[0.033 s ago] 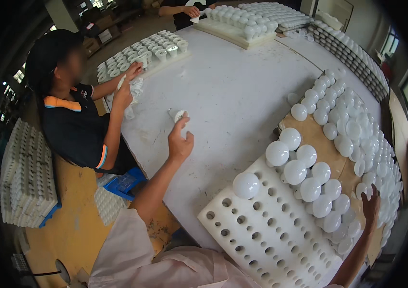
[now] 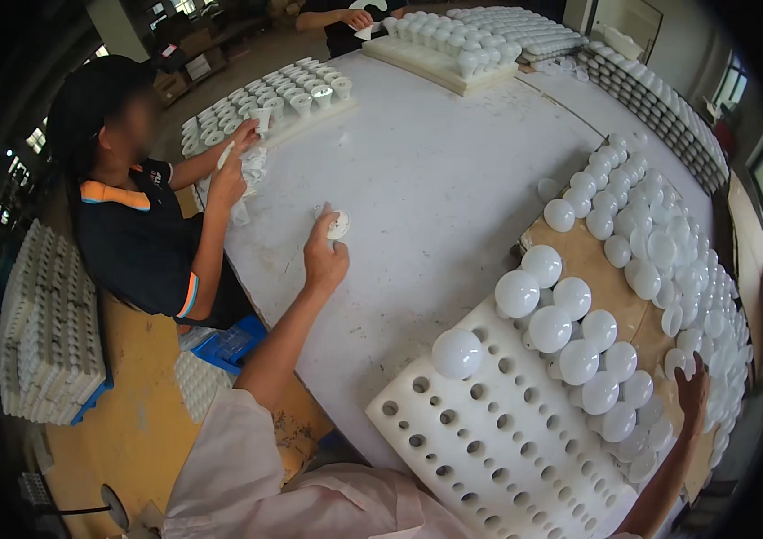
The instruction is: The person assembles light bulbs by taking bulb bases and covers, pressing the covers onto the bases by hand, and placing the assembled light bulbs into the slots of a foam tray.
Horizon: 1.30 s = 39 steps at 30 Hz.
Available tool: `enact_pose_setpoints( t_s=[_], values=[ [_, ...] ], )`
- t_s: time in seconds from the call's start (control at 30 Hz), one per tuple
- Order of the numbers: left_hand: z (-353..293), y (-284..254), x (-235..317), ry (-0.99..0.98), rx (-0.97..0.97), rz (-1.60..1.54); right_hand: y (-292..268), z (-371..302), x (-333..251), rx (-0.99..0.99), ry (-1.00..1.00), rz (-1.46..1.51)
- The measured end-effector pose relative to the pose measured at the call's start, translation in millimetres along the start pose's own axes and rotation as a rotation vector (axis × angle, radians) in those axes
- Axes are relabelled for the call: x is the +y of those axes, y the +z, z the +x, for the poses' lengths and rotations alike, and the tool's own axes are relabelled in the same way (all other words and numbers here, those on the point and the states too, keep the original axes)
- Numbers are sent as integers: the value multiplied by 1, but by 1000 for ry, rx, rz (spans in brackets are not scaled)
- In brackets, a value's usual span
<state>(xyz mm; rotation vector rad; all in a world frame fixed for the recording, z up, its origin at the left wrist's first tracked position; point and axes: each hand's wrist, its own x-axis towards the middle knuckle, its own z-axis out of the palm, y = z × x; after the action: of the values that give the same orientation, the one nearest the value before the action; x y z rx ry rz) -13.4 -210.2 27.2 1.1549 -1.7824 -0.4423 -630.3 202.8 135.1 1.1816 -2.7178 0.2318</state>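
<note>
My left hand [image 2: 326,259] is closed on a white bulb base [image 2: 337,225], held above the table with its round, flat face partly showing. Far to the right, my right hand [image 2: 692,395] has its fingers apart among the loose white domes. Its fingertips are beside a white bulb cover [image 2: 674,360]; whether they touch it I cannot tell. Between my hands lies a white foam tray [image 2: 480,431] full of round holes. Bulbs with white globes stand along its far right part, and a single bulb [image 2: 458,353] sits at its far left corner.
Brown cardboard [image 2: 570,241] lies under the heap of covers [image 2: 660,242]. At left, a co-worker [image 2: 152,225] handles cups beside a tray of white bulb bases [image 2: 265,99]. Another person [image 2: 346,22] works by a bulb tray [image 2: 453,76]. Stacked trays [image 2: 53,323] stand left.
My left hand has drawn slightly left, and the bulb base has turned so more of its round face shows. My right hand has shifted slightly downward.
</note>
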Motion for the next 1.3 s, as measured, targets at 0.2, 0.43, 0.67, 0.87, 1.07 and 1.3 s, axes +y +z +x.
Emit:
enact_pose_setpoints(
  t_s=[0.2, 0.43, 0.67, 0.87, 1.07, 1.3],
  values=[
    [54, -26, -83, -199, -384, 383, 24, 29, -1, -251, 113, 35],
    [63, -27, -57, -25, -596, 447, 19, 28, -29, -292, 74, 45],
    [10, -45, -50, -39, -627, 463, -66, -54, -94, 191, 165, 873],
    [-44, -56, -12, -273, -388, 130, -87, -164, -162, -24, -169, 1815],
    [-106, -102, 99, -515, -752, -1023, -29, -212, -238, -432, -183, 1881],
    [-169, -37, 195, -141, -1310, -796, 12, -244, -268, -675, -194, 1603]
  ],
)
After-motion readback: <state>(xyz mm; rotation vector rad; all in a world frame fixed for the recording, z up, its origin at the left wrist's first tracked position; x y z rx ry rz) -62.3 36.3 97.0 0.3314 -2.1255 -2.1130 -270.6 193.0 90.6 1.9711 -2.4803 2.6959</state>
